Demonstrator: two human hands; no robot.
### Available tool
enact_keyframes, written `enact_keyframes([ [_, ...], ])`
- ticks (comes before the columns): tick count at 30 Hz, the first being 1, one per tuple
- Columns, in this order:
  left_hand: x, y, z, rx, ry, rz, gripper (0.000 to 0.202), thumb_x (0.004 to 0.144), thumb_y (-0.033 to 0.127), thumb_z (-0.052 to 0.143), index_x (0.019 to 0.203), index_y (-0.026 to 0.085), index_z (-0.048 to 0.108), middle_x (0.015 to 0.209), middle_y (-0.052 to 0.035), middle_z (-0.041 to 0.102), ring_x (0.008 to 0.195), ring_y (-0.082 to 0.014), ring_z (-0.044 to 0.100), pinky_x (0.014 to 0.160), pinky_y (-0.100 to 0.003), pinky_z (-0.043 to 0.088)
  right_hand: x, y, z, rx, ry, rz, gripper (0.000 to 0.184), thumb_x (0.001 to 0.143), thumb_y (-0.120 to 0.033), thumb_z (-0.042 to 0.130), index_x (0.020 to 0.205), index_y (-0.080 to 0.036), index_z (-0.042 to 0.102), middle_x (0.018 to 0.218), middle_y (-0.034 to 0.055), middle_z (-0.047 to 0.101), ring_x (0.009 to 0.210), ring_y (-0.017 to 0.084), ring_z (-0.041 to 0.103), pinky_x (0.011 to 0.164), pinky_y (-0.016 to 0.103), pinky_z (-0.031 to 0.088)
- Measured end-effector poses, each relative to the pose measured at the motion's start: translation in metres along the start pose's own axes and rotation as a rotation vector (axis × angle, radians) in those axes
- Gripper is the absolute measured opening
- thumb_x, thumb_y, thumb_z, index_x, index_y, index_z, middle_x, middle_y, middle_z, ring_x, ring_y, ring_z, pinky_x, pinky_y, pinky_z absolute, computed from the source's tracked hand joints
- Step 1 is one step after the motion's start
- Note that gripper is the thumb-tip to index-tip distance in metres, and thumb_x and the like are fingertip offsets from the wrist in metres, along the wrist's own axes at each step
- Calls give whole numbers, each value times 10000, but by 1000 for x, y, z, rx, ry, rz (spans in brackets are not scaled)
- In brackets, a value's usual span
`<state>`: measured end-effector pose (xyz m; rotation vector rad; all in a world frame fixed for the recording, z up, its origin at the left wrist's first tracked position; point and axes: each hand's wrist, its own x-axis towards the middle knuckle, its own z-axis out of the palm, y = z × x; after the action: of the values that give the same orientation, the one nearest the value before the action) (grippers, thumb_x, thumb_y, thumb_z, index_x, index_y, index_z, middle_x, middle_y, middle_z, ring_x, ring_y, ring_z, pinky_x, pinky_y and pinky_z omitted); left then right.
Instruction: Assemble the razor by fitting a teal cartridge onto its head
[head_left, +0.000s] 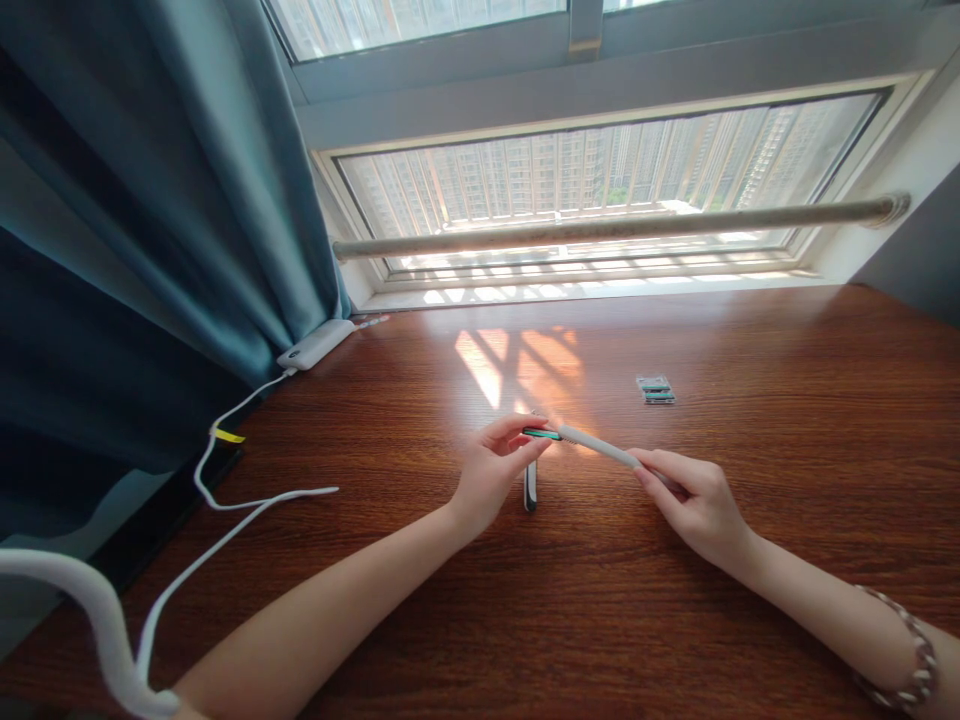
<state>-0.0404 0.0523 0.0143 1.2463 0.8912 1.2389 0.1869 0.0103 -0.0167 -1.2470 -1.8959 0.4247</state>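
My left hand (491, 470) is closed, its thumb and fingers pinching a small green and black razor head (543, 434). Just below those fingers, a white and black razor handle (531, 488) points toward me; the fingers hide whether it joins the head. A pale grey toothbrush (600, 446) is gripped by its handle in my right hand (694, 495), with the fingers wrapped round it. It slants up to the left, and its bristled end meets the right end of the razor head.
A clear plastic case (656, 390) with green and black pieces lies right of centre on the brown wooden table (750, 420). A white device (315, 345) with a white cable (206, 450) sits by the blue curtain (225, 180). Behind is a window with a horizontal rail (600, 232).
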Motion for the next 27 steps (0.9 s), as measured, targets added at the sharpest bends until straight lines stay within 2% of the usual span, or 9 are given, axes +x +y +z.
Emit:
enact_keyframes([
  [8,0,0,2,-135,16,-52,169,621,150,690,783,168,645,771,-10,651,774,-132,587,781,-275,445,0,0,0,3,-5,-10,226,817,-273,483,971,-186,624,804,41,653,605,129,576,540,220,433],
  [12,0,1,4,-188,34,-89,168,607,154,699,769,166,655,785,-18,659,789,-138,587,792,-278,431,0,-1,-1,-10,-39,-34,223,821,-273,473,963,-189,622,765,35,644,597,127,574,555,220,437],
  [17,-1,5,7,-192,31,-134,60,619,174,695,662,151,659,689,-10,648,682,-113,576,684,-235,440,-1,-1,-2,-39,-98,-61,241,823,-252,475,1021,-196,600,704,26,613,547,114,532,548,227,412],
  [23,-1,4,5,-247,-29,-171,77,651,161,675,722,146,649,679,-12,635,588,-87,555,572,-214,434,-1,-1,-1,-26,-98,-48,237,824,-247,475,1022,-201,597,647,7,582,497,100,479,506,224,375],
  [27,-1,1,3,-243,-61,-219,131,653,187,676,773,137,657,662,-22,633,572,-92,561,579,-225,437,0,-1,-1,-17,-65,-41,236,827,-257,468,1009,-192,603,693,22,612,511,103,505,503,220,388],
])
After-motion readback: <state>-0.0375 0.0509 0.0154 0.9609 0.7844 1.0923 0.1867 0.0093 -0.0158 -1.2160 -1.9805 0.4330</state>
